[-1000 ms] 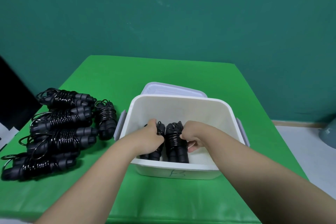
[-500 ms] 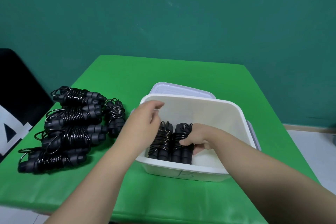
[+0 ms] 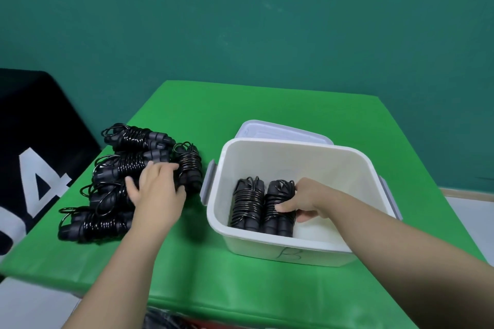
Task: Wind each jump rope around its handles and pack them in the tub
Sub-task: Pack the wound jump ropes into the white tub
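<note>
Our left hand (image 3: 156,189) has left the tub (image 3: 355,168) and now spreads open over the wound ropes (image 3: 128,165) at frame left, ready for another; our right hand (image 3: 302,201) still grips a packed bundle (image 3: 278,208) at the tub's lower centre

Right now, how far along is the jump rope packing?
Done: two wound ropes lie side by side in the white tub. In hand: the right hand grips the right-hand one, while the left hand reaches onto the pile of wound ropes on the green table. Left: about five bundles to pack.
</note>
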Demonstrator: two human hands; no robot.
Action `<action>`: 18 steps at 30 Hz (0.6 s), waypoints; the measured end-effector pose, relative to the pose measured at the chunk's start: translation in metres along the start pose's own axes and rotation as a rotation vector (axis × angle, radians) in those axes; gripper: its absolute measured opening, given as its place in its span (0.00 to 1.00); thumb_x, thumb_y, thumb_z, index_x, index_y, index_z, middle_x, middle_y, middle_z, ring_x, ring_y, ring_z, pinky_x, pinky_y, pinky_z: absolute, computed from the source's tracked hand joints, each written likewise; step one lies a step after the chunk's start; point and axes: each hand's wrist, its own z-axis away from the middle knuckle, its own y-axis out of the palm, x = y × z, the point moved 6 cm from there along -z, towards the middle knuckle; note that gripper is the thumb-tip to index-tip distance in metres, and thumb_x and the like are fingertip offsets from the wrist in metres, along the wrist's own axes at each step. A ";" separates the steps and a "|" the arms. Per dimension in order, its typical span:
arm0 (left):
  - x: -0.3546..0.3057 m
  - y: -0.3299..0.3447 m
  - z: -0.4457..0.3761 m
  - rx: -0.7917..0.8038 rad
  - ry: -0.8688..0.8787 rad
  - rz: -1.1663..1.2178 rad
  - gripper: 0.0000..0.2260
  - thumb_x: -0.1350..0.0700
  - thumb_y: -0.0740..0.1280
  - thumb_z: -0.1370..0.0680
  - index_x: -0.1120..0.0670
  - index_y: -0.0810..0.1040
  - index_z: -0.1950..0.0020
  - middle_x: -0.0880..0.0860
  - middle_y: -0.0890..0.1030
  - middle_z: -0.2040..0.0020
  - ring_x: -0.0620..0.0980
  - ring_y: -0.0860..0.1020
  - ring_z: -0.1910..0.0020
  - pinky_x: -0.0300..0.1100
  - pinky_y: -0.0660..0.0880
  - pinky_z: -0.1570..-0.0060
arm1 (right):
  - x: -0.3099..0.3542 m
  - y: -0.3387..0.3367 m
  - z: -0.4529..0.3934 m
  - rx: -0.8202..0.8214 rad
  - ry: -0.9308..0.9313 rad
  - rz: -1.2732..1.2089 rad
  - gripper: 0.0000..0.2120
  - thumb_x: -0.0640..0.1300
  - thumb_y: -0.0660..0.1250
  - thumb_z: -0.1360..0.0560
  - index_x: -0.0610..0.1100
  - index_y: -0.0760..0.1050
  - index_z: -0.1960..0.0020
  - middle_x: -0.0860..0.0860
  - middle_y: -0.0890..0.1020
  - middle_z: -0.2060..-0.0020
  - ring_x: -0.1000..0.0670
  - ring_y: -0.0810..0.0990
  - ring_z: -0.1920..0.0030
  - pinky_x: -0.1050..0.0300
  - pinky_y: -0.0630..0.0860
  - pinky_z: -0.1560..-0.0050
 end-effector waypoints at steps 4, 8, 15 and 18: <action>0.031 0.021 0.005 0.117 -0.090 -0.158 0.33 0.51 0.69 0.25 0.49 0.56 0.25 0.48 0.56 0.24 0.49 0.46 0.24 0.63 0.44 0.30 | 0.003 0.000 0.003 0.005 -0.065 0.021 0.14 0.40 0.78 0.33 0.37 0.77 0.53 0.43 0.81 0.58 0.47 0.81 0.60 0.60 0.81 0.59; 0.038 0.026 0.008 0.036 -0.020 -0.276 0.37 0.60 0.69 0.28 0.47 0.55 0.24 0.47 0.58 0.25 0.48 0.50 0.25 0.60 0.48 0.31 | 0.006 0.004 0.006 0.028 -0.094 0.060 0.11 0.38 0.77 0.31 0.41 0.74 0.57 0.43 0.80 0.55 0.46 0.80 0.58 0.55 0.82 0.52; 0.040 0.004 0.007 -0.140 0.104 -0.156 0.29 0.70 0.71 0.36 0.51 0.76 0.37 0.51 0.76 0.39 0.54 0.69 0.38 0.58 0.61 0.45 | 0.006 0.006 0.006 0.062 -0.058 0.056 0.11 0.40 0.76 0.30 0.41 0.75 0.54 0.43 0.80 0.53 0.47 0.80 0.57 0.58 0.80 0.53; 0.022 -0.019 0.013 -0.222 0.167 -0.023 0.29 0.68 0.71 0.33 0.50 0.74 0.35 0.50 0.75 0.38 0.53 0.66 0.37 0.59 0.62 0.43 | 0.006 0.004 0.003 0.042 -0.044 0.110 0.20 0.44 0.78 0.32 0.36 0.77 0.45 0.45 0.79 0.55 0.49 0.77 0.59 0.58 0.78 0.55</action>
